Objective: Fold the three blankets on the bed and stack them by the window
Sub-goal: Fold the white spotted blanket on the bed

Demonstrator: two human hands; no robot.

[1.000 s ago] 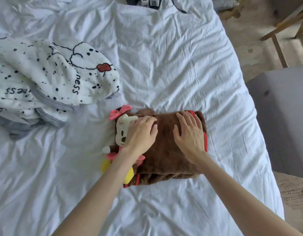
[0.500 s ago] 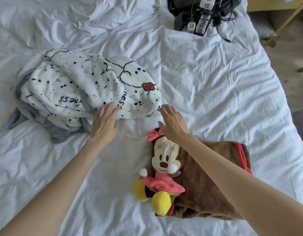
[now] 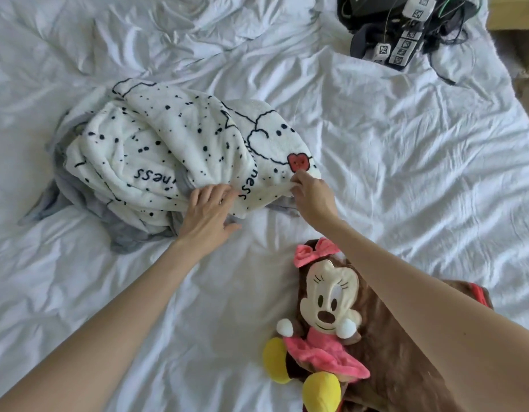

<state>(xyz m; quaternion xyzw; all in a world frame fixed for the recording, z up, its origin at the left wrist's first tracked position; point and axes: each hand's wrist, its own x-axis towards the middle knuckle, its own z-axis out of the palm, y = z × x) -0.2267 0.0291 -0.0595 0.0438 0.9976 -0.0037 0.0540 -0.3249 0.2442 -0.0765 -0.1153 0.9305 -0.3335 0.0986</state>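
The white fleece blanket (image 3: 168, 150), dark-speckled and grey-backed, lies in a soft crumpled heap left of centre on the wrinkled bed sheet (image 3: 406, 144). The right hand (image 3: 312, 194) pinches its near edge; the left hand (image 3: 208, 212) rests loose, spread fingers on the hem beside it. A folded brown plush blanket (image 3: 406, 361) with a mouse doll (image 3: 328, 307) lies nearer; black cabled gear (image 3: 400, 31) sits far right.

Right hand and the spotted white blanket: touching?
Touching. The head view shows the right hand pinching the near edge of the spotted white blanket, fingertips curled into the fabric just below the red patch.
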